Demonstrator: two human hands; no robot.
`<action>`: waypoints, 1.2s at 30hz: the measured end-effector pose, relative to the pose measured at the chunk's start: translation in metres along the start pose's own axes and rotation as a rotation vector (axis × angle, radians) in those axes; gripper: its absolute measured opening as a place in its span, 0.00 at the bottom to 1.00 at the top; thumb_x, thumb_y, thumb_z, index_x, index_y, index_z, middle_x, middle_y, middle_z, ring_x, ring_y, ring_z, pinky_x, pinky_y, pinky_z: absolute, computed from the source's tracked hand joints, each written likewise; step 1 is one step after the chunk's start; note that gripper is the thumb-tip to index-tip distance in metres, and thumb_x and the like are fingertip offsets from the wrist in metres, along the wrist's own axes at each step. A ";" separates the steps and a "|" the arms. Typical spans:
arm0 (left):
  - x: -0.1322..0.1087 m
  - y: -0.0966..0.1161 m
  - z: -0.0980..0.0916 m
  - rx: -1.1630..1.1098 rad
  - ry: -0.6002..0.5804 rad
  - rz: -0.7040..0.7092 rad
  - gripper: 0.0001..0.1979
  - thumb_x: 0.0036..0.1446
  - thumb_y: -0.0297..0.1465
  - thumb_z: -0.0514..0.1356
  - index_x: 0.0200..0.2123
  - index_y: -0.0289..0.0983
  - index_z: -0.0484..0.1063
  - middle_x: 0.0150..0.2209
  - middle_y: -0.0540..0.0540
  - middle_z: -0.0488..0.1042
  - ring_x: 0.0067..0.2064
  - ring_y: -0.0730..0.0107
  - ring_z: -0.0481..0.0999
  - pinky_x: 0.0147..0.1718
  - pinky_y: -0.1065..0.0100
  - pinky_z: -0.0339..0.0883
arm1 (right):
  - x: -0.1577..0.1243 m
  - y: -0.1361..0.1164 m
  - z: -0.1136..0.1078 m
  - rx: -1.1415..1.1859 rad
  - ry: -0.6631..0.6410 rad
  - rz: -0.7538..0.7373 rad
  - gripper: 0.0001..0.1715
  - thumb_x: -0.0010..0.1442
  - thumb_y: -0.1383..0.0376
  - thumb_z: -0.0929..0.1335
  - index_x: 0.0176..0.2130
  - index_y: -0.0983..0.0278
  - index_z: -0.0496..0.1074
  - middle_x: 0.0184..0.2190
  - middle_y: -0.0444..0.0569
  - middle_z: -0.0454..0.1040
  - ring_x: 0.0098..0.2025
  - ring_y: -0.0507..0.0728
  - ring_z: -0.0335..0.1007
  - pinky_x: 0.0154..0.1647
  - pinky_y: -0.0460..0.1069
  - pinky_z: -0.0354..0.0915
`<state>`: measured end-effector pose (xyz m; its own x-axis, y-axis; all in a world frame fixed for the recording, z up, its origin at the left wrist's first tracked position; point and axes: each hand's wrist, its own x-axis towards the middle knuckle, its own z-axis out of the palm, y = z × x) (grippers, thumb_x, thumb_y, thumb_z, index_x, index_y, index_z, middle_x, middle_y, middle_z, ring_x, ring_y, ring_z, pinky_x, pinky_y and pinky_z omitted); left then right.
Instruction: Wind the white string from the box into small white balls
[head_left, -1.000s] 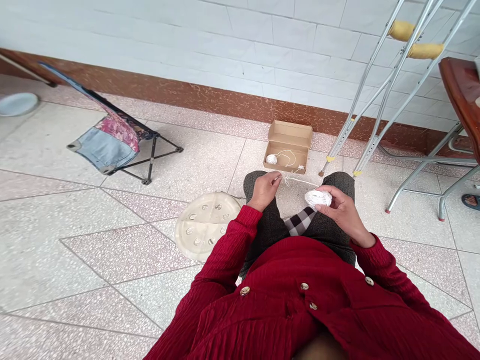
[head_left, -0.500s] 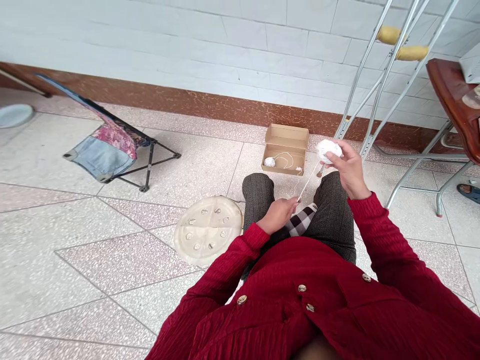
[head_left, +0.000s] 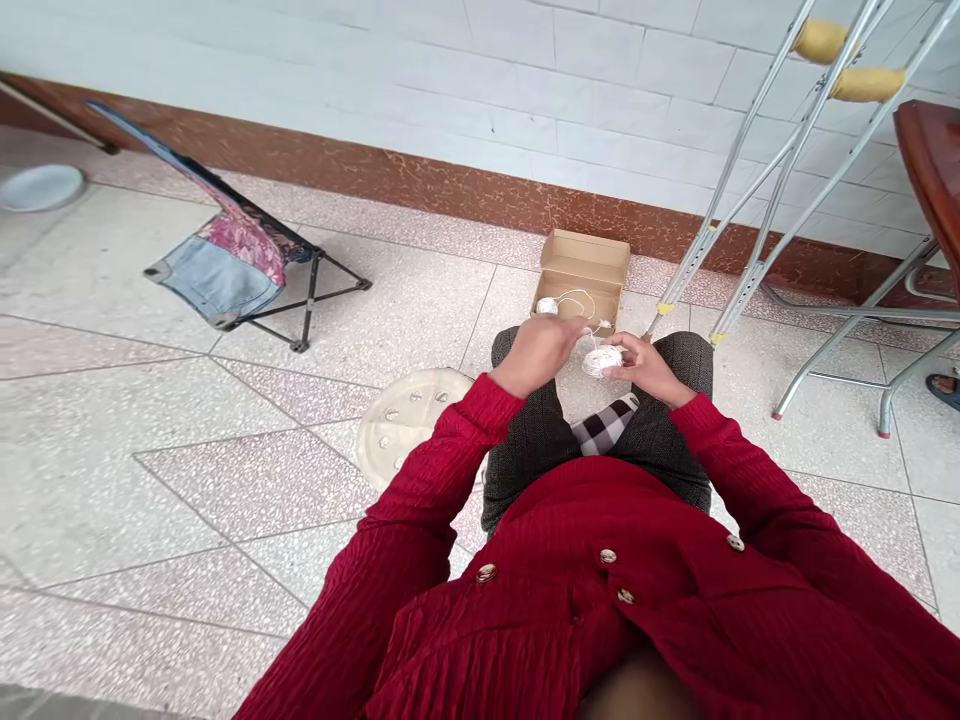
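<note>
My right hand (head_left: 646, 366) is closed around a ball of white yarn (head_left: 602, 361), held above my lap between the knees. Just left of and above it, my left hand (head_left: 546, 350) pinches the white strand that comes off this ball; its fingertips are partly hidden behind the back of the hand. Beyond both hands, an open cardboard box (head_left: 586, 262) stands on the floor. A second, smaller ball of white yarn (head_left: 547, 306) lies in its left part, with a loose loop of strand beside it.
A round beige mat (head_left: 397, 425) lies on the floor at my left. Further left stands a folding chair (head_left: 225, 277). Metal crutches (head_left: 772, 200) lean on the wall at right, near a brown chair (head_left: 930, 170) with metal legs. A pale basin (head_left: 41, 188) sits far left.
My right hand has come down and left with the yarn ball. My left hand has risen toward the box, beside the ball. The view has shifted slightly.
</note>
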<state>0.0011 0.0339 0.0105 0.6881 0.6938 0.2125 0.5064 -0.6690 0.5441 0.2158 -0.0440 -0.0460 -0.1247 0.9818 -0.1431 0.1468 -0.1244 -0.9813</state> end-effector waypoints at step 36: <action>0.005 0.006 0.073 -1.185 -0.143 -0.288 0.21 0.62 0.46 0.57 0.28 0.33 0.71 0.19 0.48 0.73 0.21 0.71 0.73 0.29 0.68 0.68 | -0.016 -0.045 -0.015 0.443 0.021 0.007 0.28 0.47 0.55 0.79 0.45 0.59 0.71 0.43 0.46 0.75 0.38 0.55 0.72 0.34 0.48 0.70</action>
<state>0.0452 0.0137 -0.0447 0.7181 0.6904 -0.0877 -0.0846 0.2117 0.9737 0.2259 -0.0519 0.0028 -0.1044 0.9829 -0.1517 -0.2883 -0.1759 -0.9413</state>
